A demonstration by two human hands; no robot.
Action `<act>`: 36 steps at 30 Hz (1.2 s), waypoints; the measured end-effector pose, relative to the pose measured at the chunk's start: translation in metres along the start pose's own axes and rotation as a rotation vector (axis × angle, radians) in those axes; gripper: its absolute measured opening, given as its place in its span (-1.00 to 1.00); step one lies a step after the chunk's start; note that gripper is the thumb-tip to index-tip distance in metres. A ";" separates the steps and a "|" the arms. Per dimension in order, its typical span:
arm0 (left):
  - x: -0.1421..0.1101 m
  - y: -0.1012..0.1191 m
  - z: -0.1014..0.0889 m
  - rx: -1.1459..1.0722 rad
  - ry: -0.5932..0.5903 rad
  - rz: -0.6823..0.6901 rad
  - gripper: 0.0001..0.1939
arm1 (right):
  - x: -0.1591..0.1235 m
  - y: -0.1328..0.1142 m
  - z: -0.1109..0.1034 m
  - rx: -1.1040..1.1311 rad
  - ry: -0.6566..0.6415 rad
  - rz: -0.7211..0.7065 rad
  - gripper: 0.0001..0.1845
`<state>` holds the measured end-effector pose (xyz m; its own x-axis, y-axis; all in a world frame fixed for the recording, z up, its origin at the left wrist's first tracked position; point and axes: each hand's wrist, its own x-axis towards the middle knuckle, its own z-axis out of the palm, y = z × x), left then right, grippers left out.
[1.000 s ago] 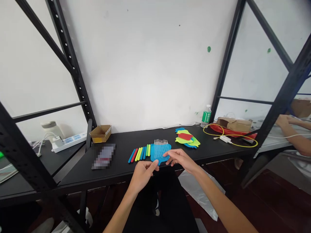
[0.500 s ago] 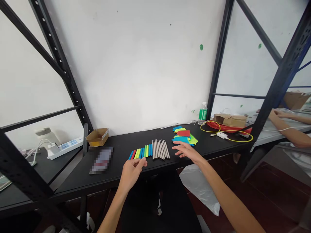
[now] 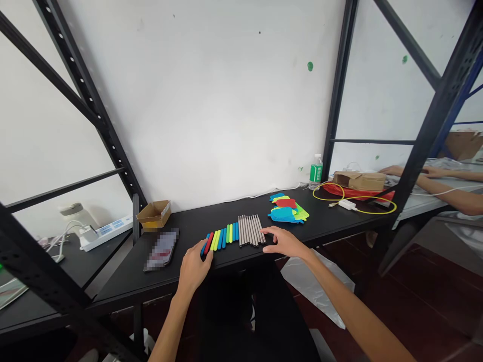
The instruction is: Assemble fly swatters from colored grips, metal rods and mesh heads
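Note:
A row of short coloured sticks (image 3: pixel 224 236), blue, red, yellow and green, lies side by side on the black table (image 3: pixel 234 259). Directly to their right lies a bundle of slim metallic rods (image 3: pixel 249 231) with dark near ends. My left hand (image 3: pixel 193 266) is at the row's left end, its thumb and fingers apart beside the leftmost blue stick and partly covering it. At the bundle's right side, my right hand (image 3: pixel 285 243) has thumb and forefinger spread, the fingertip close to or touching the outermost rod. Flat blue, red and yellow-green pieces (image 3: pixel 284 213) are piled behind it.
A small cardboard box (image 3: pixel 154 215) and a phone (image 3: pixel 162 249) are on the left. On the right stand a water bottle (image 3: pixel 316 172), a yellow cable (image 3: pixel 377 211) and a brown carton (image 3: pixel 360 180). Another person's arm (image 3: pixel 449 192) is at the far right.
My left hand has moved left to the end of the coloured row, its fingers opening from a pinch. My right hand has come in against the rods' right side.

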<state>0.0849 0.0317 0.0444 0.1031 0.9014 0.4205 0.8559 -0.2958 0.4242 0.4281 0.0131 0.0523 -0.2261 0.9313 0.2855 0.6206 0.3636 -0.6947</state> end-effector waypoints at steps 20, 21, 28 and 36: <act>0.001 -0.002 0.000 -0.242 -0.076 0.124 -0.57 | 0.007 0.002 0.028 -0.160 0.227 0.030 -0.67; 0.000 -0.001 0.000 -0.211 -0.076 0.139 -0.55 | 0.007 0.003 0.028 -0.161 0.231 0.025 -0.66; -0.002 0.005 0.005 -0.009 -0.092 0.241 -0.58 | 0.007 0.009 0.019 -0.100 0.166 -0.009 -0.61; -0.003 0.008 0.010 0.081 0.001 0.244 -0.60 | 0.010 0.014 0.022 -0.098 0.213 -0.002 -0.63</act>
<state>0.0969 0.0298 0.0384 0.3112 0.8058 0.5038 0.8437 -0.4783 0.2438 0.4182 0.0277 0.0312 -0.0705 0.9018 0.4265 0.6928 0.3518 -0.6294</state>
